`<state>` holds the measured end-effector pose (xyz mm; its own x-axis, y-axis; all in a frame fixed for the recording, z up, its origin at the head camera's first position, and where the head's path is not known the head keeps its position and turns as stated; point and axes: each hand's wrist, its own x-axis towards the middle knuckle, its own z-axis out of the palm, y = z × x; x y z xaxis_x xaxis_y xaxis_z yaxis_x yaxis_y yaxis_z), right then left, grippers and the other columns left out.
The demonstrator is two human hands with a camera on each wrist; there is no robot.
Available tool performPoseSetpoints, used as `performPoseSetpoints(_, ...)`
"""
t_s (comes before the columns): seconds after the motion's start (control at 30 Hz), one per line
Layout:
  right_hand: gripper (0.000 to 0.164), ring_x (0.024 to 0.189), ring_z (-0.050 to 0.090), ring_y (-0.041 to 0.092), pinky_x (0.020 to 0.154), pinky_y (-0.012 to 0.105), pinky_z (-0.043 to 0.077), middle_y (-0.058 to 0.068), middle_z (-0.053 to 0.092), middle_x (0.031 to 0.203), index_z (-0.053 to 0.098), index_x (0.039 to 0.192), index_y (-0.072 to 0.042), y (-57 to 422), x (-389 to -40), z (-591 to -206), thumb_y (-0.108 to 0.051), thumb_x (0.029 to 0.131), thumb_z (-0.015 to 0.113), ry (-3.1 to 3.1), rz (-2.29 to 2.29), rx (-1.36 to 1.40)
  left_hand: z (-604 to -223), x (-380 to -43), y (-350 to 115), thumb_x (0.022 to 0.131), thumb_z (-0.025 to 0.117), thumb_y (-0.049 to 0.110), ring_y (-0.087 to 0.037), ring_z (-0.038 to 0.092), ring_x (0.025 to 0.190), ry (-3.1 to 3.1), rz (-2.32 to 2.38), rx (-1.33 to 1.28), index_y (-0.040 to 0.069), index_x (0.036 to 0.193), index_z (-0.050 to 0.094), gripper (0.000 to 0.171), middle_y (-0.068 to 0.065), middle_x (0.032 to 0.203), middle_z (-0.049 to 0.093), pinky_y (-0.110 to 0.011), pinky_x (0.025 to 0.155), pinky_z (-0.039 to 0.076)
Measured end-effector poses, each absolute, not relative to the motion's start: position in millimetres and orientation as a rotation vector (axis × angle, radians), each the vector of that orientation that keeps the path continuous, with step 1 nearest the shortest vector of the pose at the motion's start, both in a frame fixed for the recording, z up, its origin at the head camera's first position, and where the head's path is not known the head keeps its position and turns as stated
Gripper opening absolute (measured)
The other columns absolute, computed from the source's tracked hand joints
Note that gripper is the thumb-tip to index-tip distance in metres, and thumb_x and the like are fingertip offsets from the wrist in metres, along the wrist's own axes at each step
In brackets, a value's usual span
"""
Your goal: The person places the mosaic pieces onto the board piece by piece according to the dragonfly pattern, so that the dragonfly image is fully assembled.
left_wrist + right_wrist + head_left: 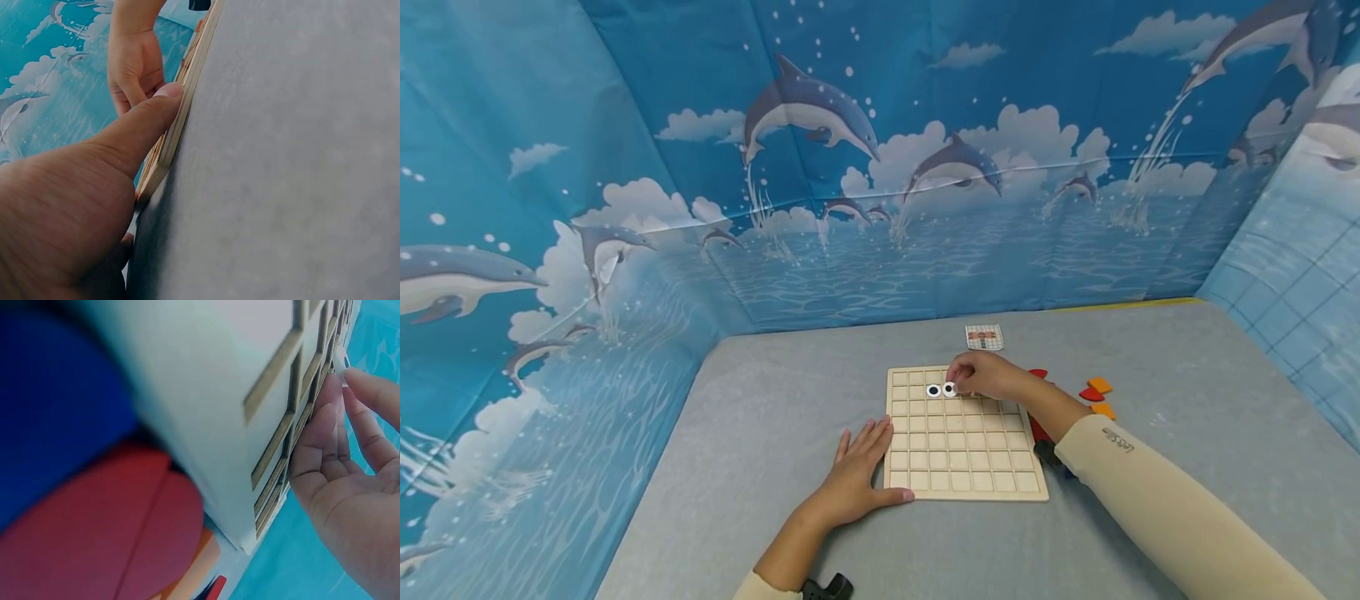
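Note:
A wooden grid board [958, 442] with shallow square cells lies flat on the grey tabletop. One white piece with a black dot [933, 391] sits in a cell near the board's far edge. Beside it, my right hand [988, 375] pinches a second white dotted piece [950, 389] between thumb and finger; the right wrist view shows its thin edge. My left hand [853, 483] rests at the near left corner, fingers spread along the left side. In the left wrist view, its thumb [156, 109] lies over the board's edge.
A small printed pattern card [984, 337] lies beyond the board. To the right are orange squares [1103, 410] and red pieces [1092, 394], partly behind my right forearm. A blue piece [56, 412] shows close up in the right wrist view. A dolphin-print curtain [850, 275] hangs behind.

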<state>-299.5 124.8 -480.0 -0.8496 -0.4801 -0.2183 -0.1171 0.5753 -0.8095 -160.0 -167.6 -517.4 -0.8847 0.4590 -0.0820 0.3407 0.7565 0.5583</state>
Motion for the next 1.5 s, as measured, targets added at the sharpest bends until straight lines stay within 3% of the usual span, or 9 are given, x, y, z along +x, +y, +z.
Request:
performPoseSetpoints(0.23, 0.013, 0.072, 0.051, 0.018, 0.063, 0.03, 0.043, 0.008, 0.064, 0.086, 0.068, 0.108, -0.003, 124.7, -296.7, -479.9, -0.005, 0.097, 0.062, 2.385, -1.181, -0.489, -518.2, -159.6, -167.3, 0.084, 0.072, 0.063, -0.027, 0.008, 0.16, 2.733, 0.811, 0.634, 0.014, 0.163, 0.02, 0.106, 0.002, 0.172, 0.013, -0.063, 0.125, -0.002)
performPoseSetpoints(0.63, 0.014, 0.079, 0.057, 0.021, 0.068, 0.031, 0.046, 0.007, 0.066, 0.09, 0.069, 0.109, -0.003, 125.9, -297.6, -478.2, -0.009, 0.096, 0.065, 2.397, -1.17, -0.474, -518.5, -160.2, -167.9, 0.084, 0.072, 0.064, -0.026, 0.008, 0.16, 2.736, 0.817, 0.634, 0.015, 0.163, 0.02, 0.106, 0.003, 0.172, 0.012, -0.063, 0.125, -0.002)
performPoseSetpoints(1.0, 0.029, 0.092, 0.065, 0.026, 0.08, 0.04, 0.056, 0.013, 0.065, 0.103, 0.063, 0.128, 0.0, 137.9, -299.3, -471.7, -0.01, 0.101, 0.059, 2.32, -1.275, -0.442, -518.9, -161.5, -167.1, 0.084, 0.072, 0.064, -0.027, 0.009, 0.16, 2.751, 0.798, 0.635, 0.014, 0.163, 0.021, 0.106, 0.003, 0.172, 0.014, -0.062, 0.126, 0.0)
performPoseSetpoints(1.2, 0.035, 0.094, 0.063, 0.032, 0.084, 0.043, 0.055, 0.013, 0.063, 0.104, 0.059, 0.134, 0.003, 149.6, -299.7, -464.3, -0.013, 0.102, 0.058, 2.286, -1.397, -0.442, -519.0, -161.5, -166.7, 0.083, 0.073, 0.063, -0.026, 0.009, 0.16, 2.752, 0.803, 0.635, 0.014, 0.163, 0.022, 0.107, 0.003, 0.172, 0.015, -0.062, 0.126, 0.0)
performPoseSetpoints(1.5, 0.043, 0.113, 0.063, 0.037, 0.103, 0.051, 0.053, 0.015, 0.061, 0.114, 0.055, 0.139, 0.001, 173.2, -302.8, -460.5, -0.02, 0.102, 0.06, 2.282, -1.459, -0.341, -519.4, -161.7, -167.2, 0.083, 0.074, 0.063, -0.026, 0.009, 0.16, 2.75, 0.807, 0.626, 0.014, 0.163, 0.021, 0.108, 0.003, 0.172, 0.014, -0.061, 0.126, -0.001)
